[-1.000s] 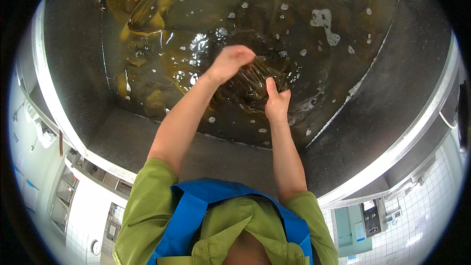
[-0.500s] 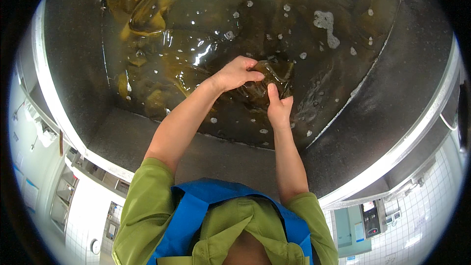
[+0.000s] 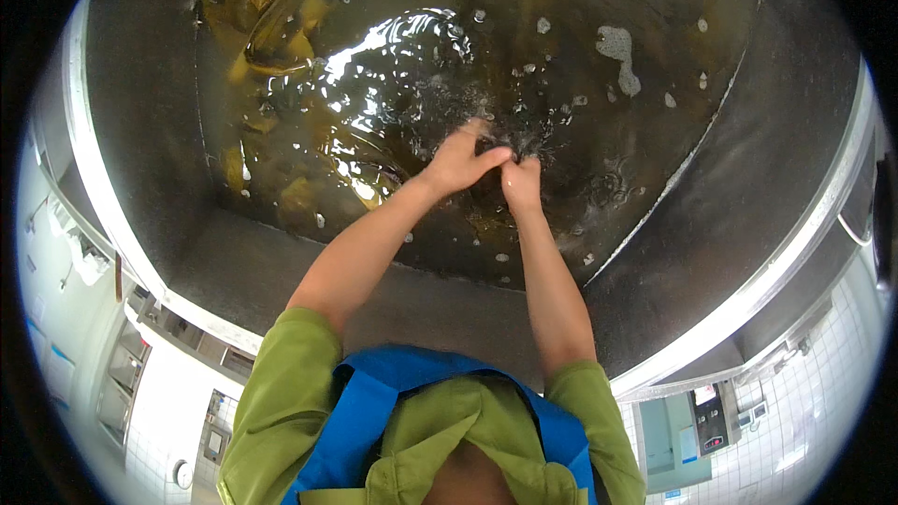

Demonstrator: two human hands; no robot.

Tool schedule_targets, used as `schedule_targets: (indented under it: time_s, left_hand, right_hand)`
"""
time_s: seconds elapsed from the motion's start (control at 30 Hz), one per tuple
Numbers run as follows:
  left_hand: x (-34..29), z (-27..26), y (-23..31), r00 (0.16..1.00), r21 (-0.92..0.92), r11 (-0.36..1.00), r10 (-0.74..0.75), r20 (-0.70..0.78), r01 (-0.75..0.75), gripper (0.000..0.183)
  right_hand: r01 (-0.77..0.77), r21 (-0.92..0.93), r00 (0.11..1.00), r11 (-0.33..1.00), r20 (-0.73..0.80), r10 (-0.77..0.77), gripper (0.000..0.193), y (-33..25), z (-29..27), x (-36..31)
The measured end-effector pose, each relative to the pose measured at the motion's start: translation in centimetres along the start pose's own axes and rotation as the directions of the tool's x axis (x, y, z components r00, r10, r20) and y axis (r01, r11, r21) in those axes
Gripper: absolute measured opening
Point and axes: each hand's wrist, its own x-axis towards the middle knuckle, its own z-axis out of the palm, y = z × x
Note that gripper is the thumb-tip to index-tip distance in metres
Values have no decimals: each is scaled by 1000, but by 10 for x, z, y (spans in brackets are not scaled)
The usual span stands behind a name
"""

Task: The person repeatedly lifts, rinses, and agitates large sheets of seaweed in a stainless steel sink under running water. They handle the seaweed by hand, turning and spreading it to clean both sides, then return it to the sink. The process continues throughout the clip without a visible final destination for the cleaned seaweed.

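Note:
My left hand (image 3: 458, 164) reaches into murky brown water, its fingertips blurred and hidden by the splash. Its thumb stretches right until it meets my right hand (image 3: 522, 182). The right hand is closed, thumb on top and finger ends under water, on the piece of brown seaweed that showed between the hands a moment earlier; splashing now mostly covers that piece. Broad, glossy yellow-brown seaweed (image 3: 297, 45) lies bunched in the water at the upper left, with more pieces below the surface left of my hands.
Dark straight walls form the deep tank (image 3: 692, 224), with a pale metal rim (image 3: 786, 290) curving around it. White foam (image 3: 617, 54) floats at the right. Below the rim at right, a dark control panel (image 3: 708, 416) hangs by white tiles.
Both hands have dipped lower and drawn together. The seaweed piece seen between them has gone under splashing water. Ripples and bright glints have spread to the left of the hands.

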Motion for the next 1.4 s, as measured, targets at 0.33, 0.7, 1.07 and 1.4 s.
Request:
schedule_targets:
  time_s: [0.33,0.7,1.07,1.4]
  left_hand:
    - [-12,0,40,994,-233,972,1,-106,-26,29]
    - [-6,-29,21,993,-194,979,-82,-86,64,24]
    - [-17,-13,39,987,-88,983,162,22,-160,29]
    - [-24,-7,68,887,-511,833,55,459,212,25]
  right_hand:
    - [-185,625,982,758,88,168,68,-52,-15,-50]
    - [-96,629,972,772,-106,208,98,-34,-9,-74]
    - [-17,489,921,872,-332,204,82,-49,-10,-75]
    - [69,602,951,795,-281,130,34,-53,-6,-74]
